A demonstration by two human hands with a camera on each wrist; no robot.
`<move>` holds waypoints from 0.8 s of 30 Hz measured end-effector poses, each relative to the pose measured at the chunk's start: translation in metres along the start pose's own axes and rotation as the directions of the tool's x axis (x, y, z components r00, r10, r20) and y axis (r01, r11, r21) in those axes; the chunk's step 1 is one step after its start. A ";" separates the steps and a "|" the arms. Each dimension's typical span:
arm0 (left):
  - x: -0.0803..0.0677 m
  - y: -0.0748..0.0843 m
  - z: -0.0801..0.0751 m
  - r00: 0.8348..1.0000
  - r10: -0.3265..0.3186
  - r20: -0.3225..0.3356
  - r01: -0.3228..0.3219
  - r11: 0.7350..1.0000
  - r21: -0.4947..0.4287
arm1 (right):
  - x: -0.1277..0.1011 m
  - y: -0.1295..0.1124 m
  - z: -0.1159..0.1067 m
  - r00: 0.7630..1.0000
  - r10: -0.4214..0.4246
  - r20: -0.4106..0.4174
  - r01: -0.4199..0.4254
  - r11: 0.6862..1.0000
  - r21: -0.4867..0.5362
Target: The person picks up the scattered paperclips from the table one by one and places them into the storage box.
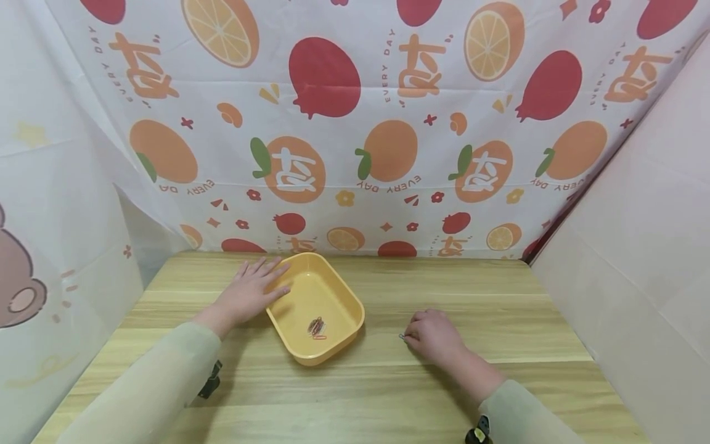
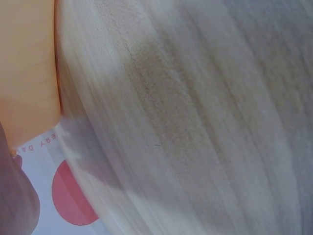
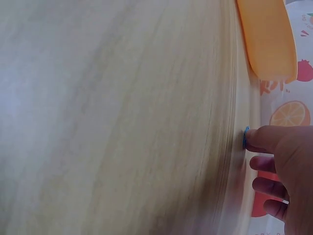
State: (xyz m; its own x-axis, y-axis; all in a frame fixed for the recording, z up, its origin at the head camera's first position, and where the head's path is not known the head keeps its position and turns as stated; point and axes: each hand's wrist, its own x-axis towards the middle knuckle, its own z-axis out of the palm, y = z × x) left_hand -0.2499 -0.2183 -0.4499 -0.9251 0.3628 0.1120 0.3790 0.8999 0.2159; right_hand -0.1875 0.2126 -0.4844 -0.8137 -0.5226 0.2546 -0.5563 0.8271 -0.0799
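A yellow rectangular tray (image 1: 344, 296) sits on the wooden table (image 1: 388, 394), with a few reddish paper clips (image 1: 317, 327) inside it. My left hand (image 1: 252, 291) lies flat with straight fingers against the tray's left rim. My right hand (image 1: 429, 333) rests on the table to the right of the tray, fingers curled, pinching a small blue paper clip (image 1: 402, 337) against the wood. In the right wrist view the blue clip (image 3: 245, 137) shows at a fingertip (image 3: 257, 139), with the tray (image 3: 266, 36) beyond. The left wrist view shows only the tray's side (image 2: 27, 73) and table (image 2: 195, 122).
A fruit-printed cloth (image 1: 355, 123) hangs behind the table, and pale sheets close off the left (image 1: 50, 246) and right (image 1: 638, 246) sides. Bare wood lies in front of the tray and to the far right.
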 end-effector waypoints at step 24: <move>-0.003 0.002 -0.005 1.000 -0.003 0.013 0.003 1.000 -0.007 | 0.015 -0.009 -0.013 0.984 0.073 0.160 -0.091 0.990 0.111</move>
State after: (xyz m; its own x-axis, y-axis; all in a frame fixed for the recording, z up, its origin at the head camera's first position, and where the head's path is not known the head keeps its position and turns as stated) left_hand -0.2464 -0.2185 -0.4451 -0.9263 0.3636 0.0989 0.3767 0.8991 0.2230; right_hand -0.1926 0.2000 -0.4670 -0.8685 -0.4874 0.0909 -0.4951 0.8432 -0.2094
